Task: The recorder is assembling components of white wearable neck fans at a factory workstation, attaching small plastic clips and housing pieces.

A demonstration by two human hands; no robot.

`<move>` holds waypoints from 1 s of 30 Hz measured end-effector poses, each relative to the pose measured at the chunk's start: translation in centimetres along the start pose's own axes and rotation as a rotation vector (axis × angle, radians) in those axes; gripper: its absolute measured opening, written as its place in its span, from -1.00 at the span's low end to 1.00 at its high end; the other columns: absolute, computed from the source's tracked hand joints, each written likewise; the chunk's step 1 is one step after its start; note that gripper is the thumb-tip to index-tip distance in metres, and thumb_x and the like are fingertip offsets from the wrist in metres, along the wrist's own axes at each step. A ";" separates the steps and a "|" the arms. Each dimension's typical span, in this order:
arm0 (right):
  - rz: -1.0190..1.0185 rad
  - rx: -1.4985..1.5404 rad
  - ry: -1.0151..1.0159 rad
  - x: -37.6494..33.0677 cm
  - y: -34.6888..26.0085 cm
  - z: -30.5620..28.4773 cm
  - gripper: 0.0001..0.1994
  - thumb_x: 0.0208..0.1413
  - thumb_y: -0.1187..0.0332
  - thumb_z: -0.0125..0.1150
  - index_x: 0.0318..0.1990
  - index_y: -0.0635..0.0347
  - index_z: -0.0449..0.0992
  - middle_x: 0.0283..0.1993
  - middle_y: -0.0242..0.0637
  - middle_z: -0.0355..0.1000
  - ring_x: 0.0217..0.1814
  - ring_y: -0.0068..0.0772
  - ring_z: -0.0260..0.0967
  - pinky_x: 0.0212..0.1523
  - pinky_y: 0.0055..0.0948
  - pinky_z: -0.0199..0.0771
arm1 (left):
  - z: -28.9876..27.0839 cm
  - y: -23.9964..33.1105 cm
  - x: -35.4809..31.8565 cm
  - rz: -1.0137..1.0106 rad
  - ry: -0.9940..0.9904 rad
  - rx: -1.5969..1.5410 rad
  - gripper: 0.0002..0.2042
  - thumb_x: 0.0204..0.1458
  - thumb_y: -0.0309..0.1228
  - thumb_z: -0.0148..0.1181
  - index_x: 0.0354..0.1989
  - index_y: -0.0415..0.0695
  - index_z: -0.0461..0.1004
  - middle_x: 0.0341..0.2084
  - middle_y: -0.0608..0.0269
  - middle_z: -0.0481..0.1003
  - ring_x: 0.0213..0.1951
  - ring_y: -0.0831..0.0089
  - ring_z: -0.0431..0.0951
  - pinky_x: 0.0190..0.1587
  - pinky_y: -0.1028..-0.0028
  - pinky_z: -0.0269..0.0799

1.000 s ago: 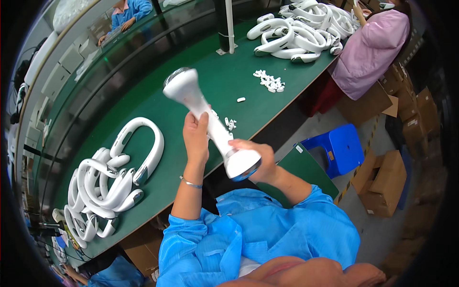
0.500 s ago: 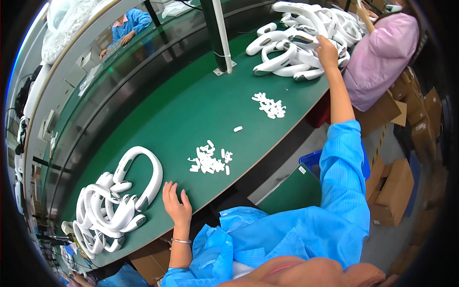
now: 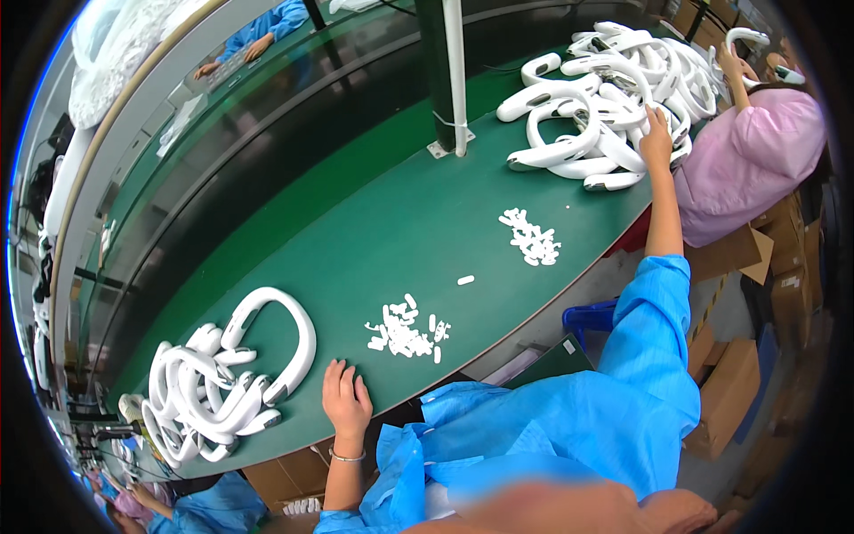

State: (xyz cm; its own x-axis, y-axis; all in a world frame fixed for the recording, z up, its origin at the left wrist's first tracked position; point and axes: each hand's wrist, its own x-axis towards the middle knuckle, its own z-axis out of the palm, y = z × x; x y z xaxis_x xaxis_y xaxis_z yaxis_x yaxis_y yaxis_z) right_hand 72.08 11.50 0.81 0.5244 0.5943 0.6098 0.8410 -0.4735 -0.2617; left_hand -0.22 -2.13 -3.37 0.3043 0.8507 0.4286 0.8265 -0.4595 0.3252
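Observation:
My right hand is stretched out to the far right, its fingers closed on the end of a white U-shaped neck fan at the near side of a large heap of neck fans. My left hand lies on the green table near its front edge, fingers extended and holding nothing. To its left is a smaller stack of neck fans. Small white oblong parts lie in a loose pile beyond it to the right. One single part lies between that pile and a second pile.
A dark post with a white pipe is fixed to the green table. On the right sits a person in a pink top, handling a neck fan. Cardboard boxes and a blue bin are below the table edge.
The whole view has shifted, so the table sits lower and farther right. My right hand stays at the heap; the neck fan in it appears turned. My left hand still rests on the table.

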 end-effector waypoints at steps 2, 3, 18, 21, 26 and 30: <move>-0.044 0.001 0.034 -0.4 1.3 0.4 -0.41 -0.13 0.62 -0.06 0.17 0.00 0.34 0.28 -0.08 0.16 0.24 -0.01 0.18 0.14 -0.24 0.28 | 0.3 -0.2 0.3 0.010 0.028 -0.006 -0.77 -0.11 -0.60 0.14 -0.22 -0.27 0.41 -0.16 -0.07 0.44 -0.05 -0.08 0.44 -0.02 0.13 0.39; -0.048 -0.032 0.079 -0.9 1.7 -0.4 -0.44 -0.10 0.61 -0.08 0.16 0.02 0.34 0.27 -0.06 0.16 0.23 0.00 0.19 0.13 -0.23 0.28 | 0.4 -0.1 0.6 0.013 0.036 -0.014 -0.77 -0.11 -0.61 0.14 -0.22 -0.26 0.41 -0.16 -0.07 0.44 -0.05 -0.08 0.44 -0.02 0.14 0.39; -0.205 0.612 -0.006 -28.7 -20.3 -12.4 -0.76 0.00 0.56 0.12 -0.13 0.28 0.52 -0.10 -0.07 0.49 -0.05 -0.15 0.46 -0.03 -0.36 0.42 | 0.4 -0.6 -0.2 0.078 0.133 -0.088 -0.79 -0.09 -0.54 0.18 -0.23 -0.22 0.44 -0.18 -0.01 0.47 -0.14 0.05 0.49 -0.11 0.23 0.43; -0.499 0.590 -0.167 -29.5 -26.5 -11.8 -0.73 -0.08 0.53 0.21 -0.14 0.24 0.51 -0.08 -0.13 0.46 0.01 -0.12 0.40 0.01 -0.30 0.40 | 0.4 -1.1 -0.6 0.079 0.155 -0.132 -0.80 -0.09 -0.53 0.19 -0.24 -0.22 0.45 -0.19 0.01 0.47 -0.15 0.06 0.49 -0.10 0.23 0.43; -0.671 0.487 -0.272 -30.6 -28.7 -6.2 -0.78 -0.08 0.54 0.17 -0.21 0.21 0.53 -0.12 -0.16 0.48 -0.04 -0.10 0.40 -0.06 -0.26 0.42 | -0.3 -2.0 -1.1 0.070 0.253 -0.268 -0.79 -0.12 -0.57 0.20 -0.25 -0.23 0.45 -0.19 0.01 0.47 -0.15 0.07 0.50 -0.11 0.25 0.44; -0.440 0.628 -0.283 -29.8 -28.2 -5.7 -0.80 -0.05 0.52 0.16 -0.21 0.20 0.54 -0.22 -0.17 0.51 -0.15 -0.16 0.45 -0.12 -0.31 0.44 | -3.3 -2.9 -2.0 0.060 0.352 -0.058 -0.77 -0.14 -0.59 0.20 -0.24 -0.22 0.44 -0.18 0.03 0.46 -0.12 0.03 0.48 -0.09 0.24 0.43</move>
State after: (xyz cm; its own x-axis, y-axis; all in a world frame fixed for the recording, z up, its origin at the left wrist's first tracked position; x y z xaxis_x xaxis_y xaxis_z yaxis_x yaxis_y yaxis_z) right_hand 31.95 3.38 -5.70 0.0718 0.8226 0.5641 0.8516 0.2439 -0.4640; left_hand -4.78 -3.40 -2.37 0.1612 0.6862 0.7093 0.7807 -0.5283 0.3336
